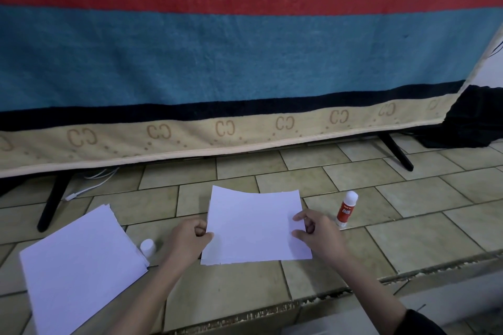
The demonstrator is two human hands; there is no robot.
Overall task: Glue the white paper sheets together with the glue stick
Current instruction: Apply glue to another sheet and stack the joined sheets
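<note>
Both hands held the same white paper sheets [255, 226] in the middle of the tiled floor [408, 236]. The left hand [187, 239] gripped the left edge, with its fingers curled and the thumb on top. The right hand [315, 231] pinched the right edge between thumb and fingers. The sheets looked like more than one, laid on top of each other, because thin edges showed along the near side. The far edge curved up a little off the floor.

The glue stick [345, 208] stood upright on the floor, just to the right of the right hand. It was red and white, and its white top was showing. A small white cap [148, 247] stood on the floor near the left hand, just beside a stack of white paper [79, 261]. That stack lay on the near left part of the floor, turned at a slant.

Far behind all this hung a big blue blanket [245, 57] with a red stripe and a tan border along the bottom. Two black legs [51, 204] stuck out under it, one on the left and one on the right. A white cable [89, 187] lay on the floor under the blanket, on the left. A dark sleeve [419, 321] showed on the right arm at the near edge.
</note>
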